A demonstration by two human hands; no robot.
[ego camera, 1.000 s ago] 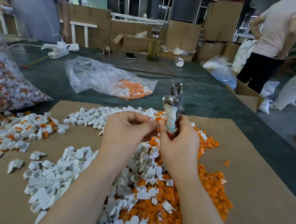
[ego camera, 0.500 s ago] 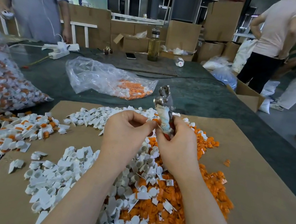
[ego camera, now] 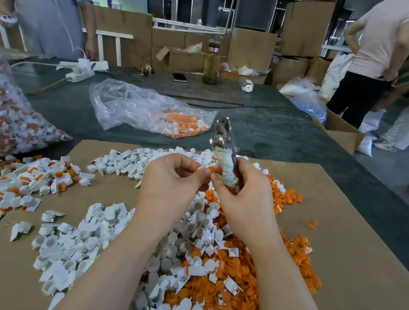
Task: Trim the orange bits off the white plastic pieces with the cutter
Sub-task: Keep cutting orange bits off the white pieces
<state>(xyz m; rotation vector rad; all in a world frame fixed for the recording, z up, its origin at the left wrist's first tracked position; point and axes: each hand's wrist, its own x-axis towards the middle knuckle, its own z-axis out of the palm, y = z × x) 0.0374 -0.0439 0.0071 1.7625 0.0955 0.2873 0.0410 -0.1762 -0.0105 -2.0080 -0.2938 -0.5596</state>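
The right hand is curled round the cutter, its metal head sticking up above the fingers. The left hand pinches a small piece between thumb and fingertips, white with an orange bit, held right against the cutter's wrapped handle. Under both wrists lie the white heap and, further right, the orange heap on the cardboard.

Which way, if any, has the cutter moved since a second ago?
Yes. The cutter in the right hand has tipped left, so its metal head is now nearer the right end of the clear plastic bag.
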